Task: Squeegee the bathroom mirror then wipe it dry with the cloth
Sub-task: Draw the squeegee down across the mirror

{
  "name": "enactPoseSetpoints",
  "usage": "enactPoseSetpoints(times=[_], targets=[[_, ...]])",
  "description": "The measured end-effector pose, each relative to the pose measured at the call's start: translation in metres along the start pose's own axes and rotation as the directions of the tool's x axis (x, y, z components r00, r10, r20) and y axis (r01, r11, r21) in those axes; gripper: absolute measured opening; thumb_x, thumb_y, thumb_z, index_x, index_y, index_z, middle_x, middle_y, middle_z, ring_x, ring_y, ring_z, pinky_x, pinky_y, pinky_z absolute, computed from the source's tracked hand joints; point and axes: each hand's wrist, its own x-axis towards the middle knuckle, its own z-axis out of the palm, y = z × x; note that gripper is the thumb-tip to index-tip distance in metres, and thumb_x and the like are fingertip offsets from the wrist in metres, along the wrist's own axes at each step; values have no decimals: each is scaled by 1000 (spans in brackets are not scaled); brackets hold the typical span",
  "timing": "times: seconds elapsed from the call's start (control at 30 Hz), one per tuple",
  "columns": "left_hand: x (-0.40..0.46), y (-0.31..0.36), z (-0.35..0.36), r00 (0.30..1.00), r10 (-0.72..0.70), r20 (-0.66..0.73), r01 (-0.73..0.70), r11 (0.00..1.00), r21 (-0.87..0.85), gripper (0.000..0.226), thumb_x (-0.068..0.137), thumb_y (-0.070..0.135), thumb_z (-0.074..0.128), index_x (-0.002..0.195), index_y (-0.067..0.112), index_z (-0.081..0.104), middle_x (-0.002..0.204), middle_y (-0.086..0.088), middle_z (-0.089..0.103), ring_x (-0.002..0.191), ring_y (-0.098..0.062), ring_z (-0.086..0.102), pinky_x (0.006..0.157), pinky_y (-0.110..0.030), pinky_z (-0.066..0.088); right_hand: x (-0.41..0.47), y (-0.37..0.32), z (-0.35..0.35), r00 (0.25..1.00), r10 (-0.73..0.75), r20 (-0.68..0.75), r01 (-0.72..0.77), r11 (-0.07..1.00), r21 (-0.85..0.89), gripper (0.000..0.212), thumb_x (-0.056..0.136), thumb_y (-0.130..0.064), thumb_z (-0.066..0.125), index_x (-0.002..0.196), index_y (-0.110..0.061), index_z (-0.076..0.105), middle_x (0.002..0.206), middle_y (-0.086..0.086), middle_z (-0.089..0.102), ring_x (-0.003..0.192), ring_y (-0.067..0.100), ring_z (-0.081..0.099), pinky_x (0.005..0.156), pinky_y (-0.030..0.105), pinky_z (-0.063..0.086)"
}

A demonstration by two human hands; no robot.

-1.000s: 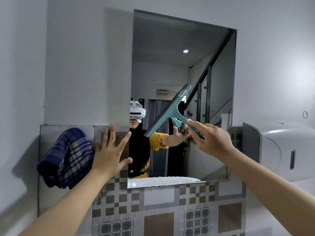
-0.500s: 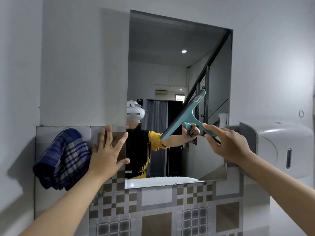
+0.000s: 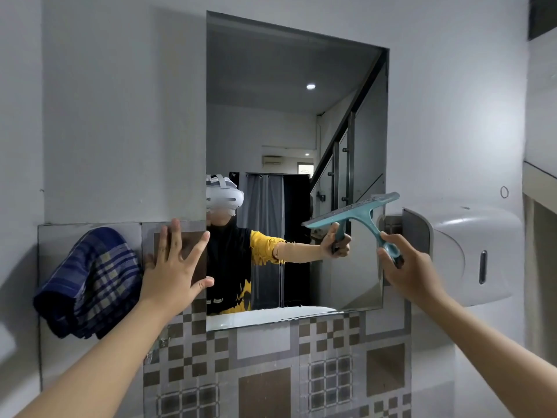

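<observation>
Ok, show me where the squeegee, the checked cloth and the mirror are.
squeegee (image 3: 351, 212), head view, middle of its teal blade bar.
checked cloth (image 3: 90, 282), head view, its bunched middle.
mirror (image 3: 271, 70), head view, upper glass.

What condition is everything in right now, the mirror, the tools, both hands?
mirror: on the wall, water streaks near its bottom edge.
squeegee: held by its handle, blade at the mirror's lower right, beaded with drops.
cloth: bunched against the wall, untouched.
left hand: fingers spread, flat on the tiles beside the mirror.
right hand: grips the squeegee handle.
dispenser: closed, wall-mounted.
</observation>
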Motion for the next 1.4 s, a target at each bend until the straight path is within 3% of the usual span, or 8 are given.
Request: enactPoseSetpoints(times=[0.13,0.3,0.43,0.6,0.73,0.9,1.13,1.4], targets=[[0,0,0,1000,-2,3,2,1000,1,100,73,64,58,147,40,-4,154,-14,-26,141,-38,-18,99,-72,27,-15,-9,15,995,99,21,-101,987,127,30,93,-26,58,122,-23,51,87,5,63,53,18,58,47,28,49],[0,-1,2,1000,3,-7,-3,1000,-1,100,71,64,59,148,39,0,155,-14,-22,142,-39,-15,97,-73,29,-25,-27,22,975,219,45,-224,956,191,25,95,-28,54,119,-28,47,87,5,62,56,34,60,48,35,51],[1,-1,3,1000,3,-10,-3,1000,-8,101,72,64,59,148,39,-3,155,-13,-25,142,-38,-16,96,-73,31,-31,-50,25,942,334,44,-332,900,283,22,96,-29,53,117,-26,51,78,-4,58,53,22,52,48,29,43],[0,1,2,1000,-8,5,8,1000,-4,101,74,64,57,146,40,-10,151,-11,-35,140,-37,-23,102,-70,24,-42,-91,43,866,494,76,-474,761,442,17,97,-32,48,113,-26,47,94,8,61,56,17,50,48,24,38],[0,5,-2,999,-23,31,22,1000,21,100,78,65,52,142,39,-21,147,-11,-40,139,-36,-28,106,-66,19,-41,-128,51,784,600,157,-567,590,575,15,98,-28,45,111,-23,41,75,7,50,44,15,42,32,18,34],[-2,10,-8,999,-32,34,31,999,29,100,80,64,51,140,37,-25,149,-13,-38,139,-38,-25,106,-66,20,-37,-165,62,720,649,245,-622,446,644,16,98,-27,45,110,-19,36,79,10,53,39,18,47,37,24,43],[-4,12,-10,1000,-20,-11,20,1000,8,99,79,62,55,144,33,-15,152,-16,-30,142,-43,-14,103,-66,28,-48,-192,80,747,613,258,-609,474,636,20,96,-29,48,109,-20,36,77,12,58,56,26,56,54,39,55],[-14,7,-1,996,35,-79,-36,999,-6,93,73,71,55,148,29,19,155,-26,3,138,-51,15,87,-68,41,-77,-224,96,875,419,242,-476,659,582,17,96,-28,50,108,-23,38,70,1,50,50,10,43,41,19,36]])
